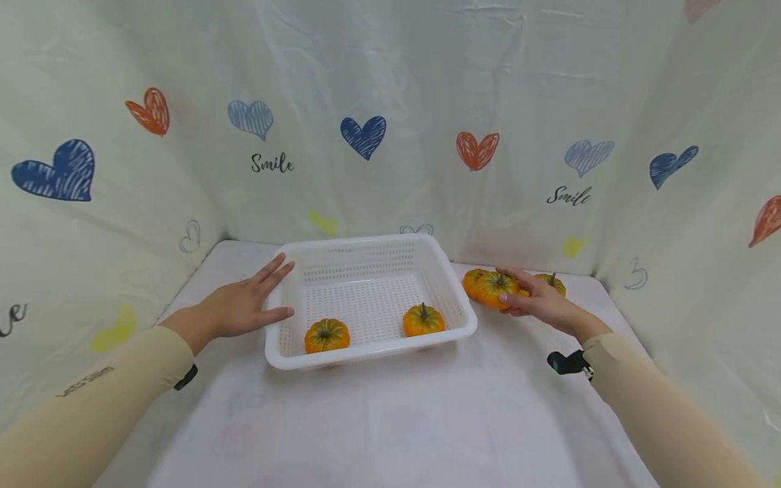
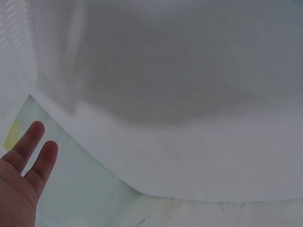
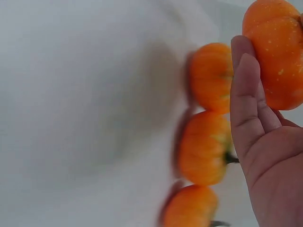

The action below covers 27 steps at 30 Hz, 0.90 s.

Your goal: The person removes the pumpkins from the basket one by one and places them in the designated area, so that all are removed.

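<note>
My right hand (image 1: 537,302) grips a small orange pumpkin (image 1: 495,290) beside the basket's right side. In the right wrist view, this pumpkin (image 3: 277,59) is lifted off the table, against the fingers. Three more pumpkins lie in a row below it, among them one with a dark stem (image 3: 203,147). My left hand (image 1: 239,305) has its fingers spread at the left rim of a white plastic basket (image 1: 371,352); whether it touches the rim I cannot tell. Inside the basket sit two pumpkins, one at the front left (image 1: 327,336) and one at the front right (image 1: 423,320).
A white cloth covers the table (image 1: 390,427). Behind and at both sides hangs a pale curtain (image 1: 415,81) printed with hearts and the word Smile. One loose pumpkin (image 1: 552,282) shows to the right, behind my right hand.
</note>
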{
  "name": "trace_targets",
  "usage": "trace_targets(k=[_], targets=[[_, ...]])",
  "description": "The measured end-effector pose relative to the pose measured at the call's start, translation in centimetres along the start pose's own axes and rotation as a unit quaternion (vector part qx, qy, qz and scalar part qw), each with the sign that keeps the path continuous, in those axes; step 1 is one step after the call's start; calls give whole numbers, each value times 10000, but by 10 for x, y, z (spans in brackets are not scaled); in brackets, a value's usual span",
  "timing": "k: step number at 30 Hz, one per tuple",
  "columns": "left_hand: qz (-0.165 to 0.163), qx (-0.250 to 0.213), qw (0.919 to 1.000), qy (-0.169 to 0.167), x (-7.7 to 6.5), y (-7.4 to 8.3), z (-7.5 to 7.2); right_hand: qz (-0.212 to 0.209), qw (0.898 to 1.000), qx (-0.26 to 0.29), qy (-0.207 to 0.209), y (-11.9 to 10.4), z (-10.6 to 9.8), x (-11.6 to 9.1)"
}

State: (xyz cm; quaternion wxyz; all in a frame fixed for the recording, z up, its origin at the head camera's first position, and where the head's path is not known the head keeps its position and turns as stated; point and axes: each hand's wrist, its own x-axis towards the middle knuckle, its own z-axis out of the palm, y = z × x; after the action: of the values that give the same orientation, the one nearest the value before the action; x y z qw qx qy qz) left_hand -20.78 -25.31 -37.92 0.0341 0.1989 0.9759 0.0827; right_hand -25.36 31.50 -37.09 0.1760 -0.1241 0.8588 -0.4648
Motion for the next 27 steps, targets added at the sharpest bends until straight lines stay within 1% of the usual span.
trace_targets(k=[2,5,7,10,13,18,22,27], targets=[[-5,28,10000,-15,0,0,0,243,9997,-85,-2,14,4,-3],[12,40,10000,-6,0,0,0,464,9986,-261,-13,31,9,-7],[19,46,10000,-4,0,0,1,485,9984,-283,-1,39,13,-7],[23,29,10000,3,0,1,0,364,9990,-273,-43,48,20,-6],[6,33,10000,-16,0,1,0,325,9993,-198,-23,51,27,-5],[-11,27,10000,-38,-1,2,-1,386,9986,-359,73,50,34,-4],[-15,27,10000,-29,-1,2,-1,381,9979,-502,125,49,37,-3],[-17,55,10000,2,0,1,0,411,9976,-522,173,51,37,-2]])
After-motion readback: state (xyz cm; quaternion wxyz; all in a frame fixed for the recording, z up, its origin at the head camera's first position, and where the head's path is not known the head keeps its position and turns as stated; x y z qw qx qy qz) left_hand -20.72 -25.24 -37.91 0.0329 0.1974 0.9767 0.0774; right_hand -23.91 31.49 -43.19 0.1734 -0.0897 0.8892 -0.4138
